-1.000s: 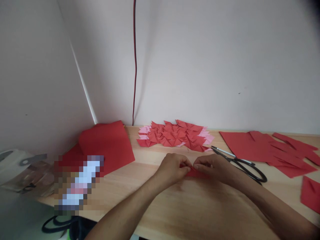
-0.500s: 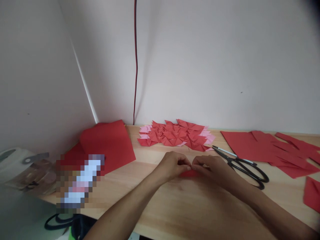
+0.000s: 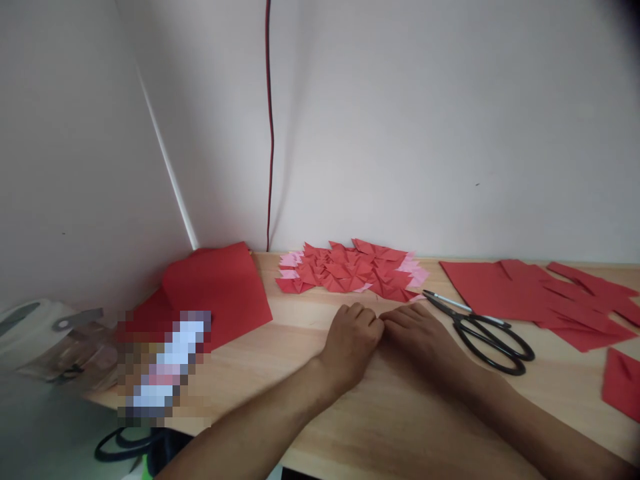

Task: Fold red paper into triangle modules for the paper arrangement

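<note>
My left hand (image 3: 353, 343) is curled, fingers folded under, low over the wooden table (image 3: 380, 427). Beside it my right hand (image 3: 415, 333) is closed with its fingers together, the knuckles of the two nearly touching. The small piece of red paper that showed between the fingertips half a second ago is now hidden beneath both hands. Just beyond them, folded red and pink paper pieces (image 3: 350, 272) lie in overlapping rows by the wall. Black-handled scissors (image 3: 493, 343) lie to the right of my right hand, with a pen (image 3: 450, 302) alongside.
Red paper sheets (image 3: 225, 280) are at the back left, partly under a pixelated patch. More red sheets and strips (image 3: 520, 293) lie at the back right, and a red piece (image 3: 620, 383) at the right edge. A cord (image 3: 273, 133) hangs down the wall.
Both hands have rolled over from a fingertip pinch into a closed, knuckles-up posture. The red paper between them has gone out of sight. The view has shifted slightly.
</note>
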Motion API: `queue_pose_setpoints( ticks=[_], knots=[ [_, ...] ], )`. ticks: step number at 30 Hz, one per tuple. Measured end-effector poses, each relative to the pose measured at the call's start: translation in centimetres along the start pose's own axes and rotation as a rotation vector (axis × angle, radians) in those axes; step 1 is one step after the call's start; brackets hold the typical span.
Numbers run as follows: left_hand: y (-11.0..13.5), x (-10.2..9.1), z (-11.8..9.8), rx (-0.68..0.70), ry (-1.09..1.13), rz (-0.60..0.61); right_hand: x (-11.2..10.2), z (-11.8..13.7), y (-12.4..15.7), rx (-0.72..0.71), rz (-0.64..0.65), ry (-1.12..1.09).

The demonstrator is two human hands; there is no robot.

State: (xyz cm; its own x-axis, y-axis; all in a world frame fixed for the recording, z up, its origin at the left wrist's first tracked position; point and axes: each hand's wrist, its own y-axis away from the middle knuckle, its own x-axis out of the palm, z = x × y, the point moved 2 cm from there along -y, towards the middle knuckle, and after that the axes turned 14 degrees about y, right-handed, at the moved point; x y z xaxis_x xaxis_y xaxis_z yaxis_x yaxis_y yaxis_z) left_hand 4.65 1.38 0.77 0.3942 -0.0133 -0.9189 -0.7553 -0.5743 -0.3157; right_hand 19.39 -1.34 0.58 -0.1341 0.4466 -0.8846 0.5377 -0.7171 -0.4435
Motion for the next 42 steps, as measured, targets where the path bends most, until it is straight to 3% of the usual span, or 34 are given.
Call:
queue_pose_setpoints(
  ticks=[6, 11, 22, 29, 36, 42],
  knots=[
    [0.8, 0.6, -1.5, -0.048, -0.053, 0.085, -0.4, 1.1, 1.6, -0.001, 0.018, 0.112],
    [2.9, 2.0, -1.5, 0.026, -0.182, -0.003, -0.2, 2.4, 3.2, -0.019, 0.002, 0.295],
    [3.7, 2.4, -0.9, 0.004, -0.192, 0.058, -0.3, 4.5, 1.1, 0.235, 0.154, 0.349],
    [3.9, 2.4, -1.0, 0.035, -0.216, 0.037, -0.7, 3.7, 2.7, 0.317, 0.139, 0.467],
    [3.7, 1.9, -1.1, 0.020, -0.160, 0.058, -0.1, 4.3, 2.9, 0.244, 0.062, 0.378],
    [3.9, 1.7, -0.9, 0.015, -0.125, 0.069, 1.2, 4.8, 2.8, 0.188, 0.104, 0.292]
  ],
)
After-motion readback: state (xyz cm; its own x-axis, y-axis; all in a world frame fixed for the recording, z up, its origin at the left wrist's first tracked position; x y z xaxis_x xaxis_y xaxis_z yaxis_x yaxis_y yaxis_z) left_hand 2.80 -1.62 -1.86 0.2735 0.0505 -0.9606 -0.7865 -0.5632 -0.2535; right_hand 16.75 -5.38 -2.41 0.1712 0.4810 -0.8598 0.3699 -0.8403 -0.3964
